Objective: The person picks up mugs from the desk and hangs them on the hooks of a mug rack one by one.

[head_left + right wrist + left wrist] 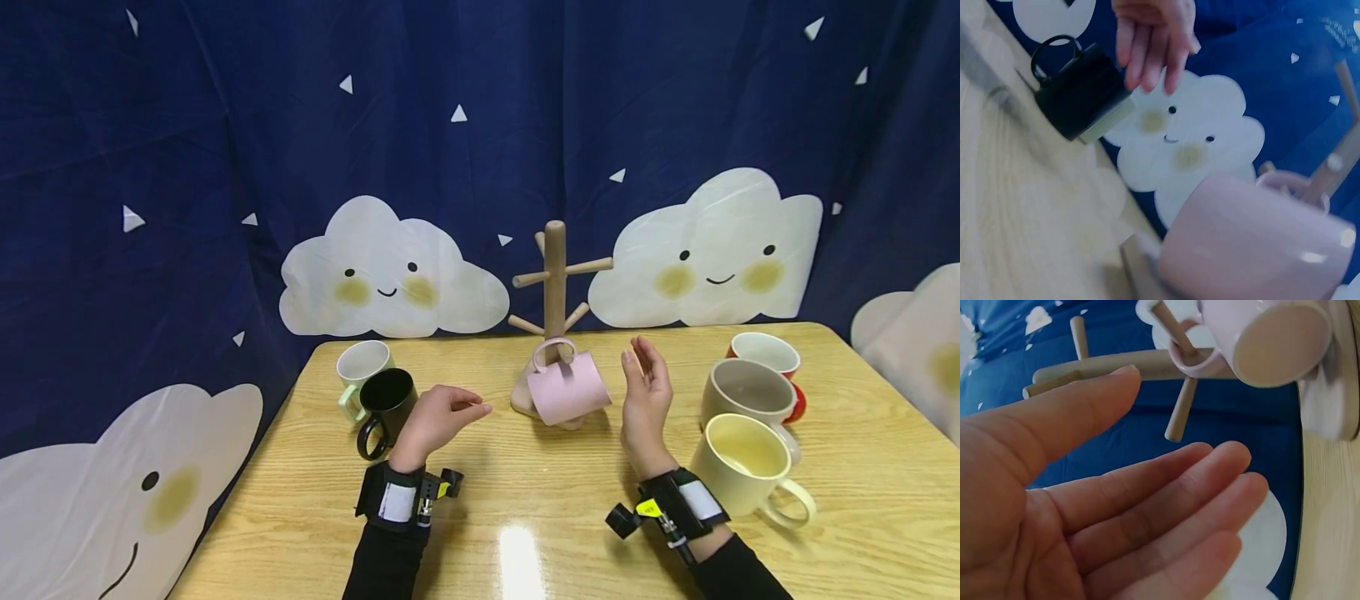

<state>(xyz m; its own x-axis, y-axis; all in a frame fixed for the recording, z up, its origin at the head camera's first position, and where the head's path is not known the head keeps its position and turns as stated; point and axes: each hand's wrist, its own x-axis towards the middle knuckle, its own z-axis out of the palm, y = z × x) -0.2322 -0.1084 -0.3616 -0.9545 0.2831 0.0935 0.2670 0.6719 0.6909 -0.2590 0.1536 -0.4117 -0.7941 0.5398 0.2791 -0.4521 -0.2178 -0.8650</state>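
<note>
A pink mug (567,388) hangs by its handle on a low peg of the wooden mug tree (555,275), tilted on its side. My left hand (442,421) hovers left of it, beside a black mug (387,400), fingers extended and holding nothing. The left wrist view shows that left hand (1135,512) with palm exposed and thumb apart from the fingers. My right hand (647,404) is raised just right of the pink mug, apart from it, with nothing in its grasp. In the right wrist view the pink mug (1254,244) looms close, while the right hand itself is out of sight.
At the left, a pale green mug (363,367) stands behind the black one. On the right are a yellow mug (738,467), a grey mug (738,392) and a red mug with a white inside (765,354). A blue curtain (465,167) hangs behind the wooden table (285,517).
</note>
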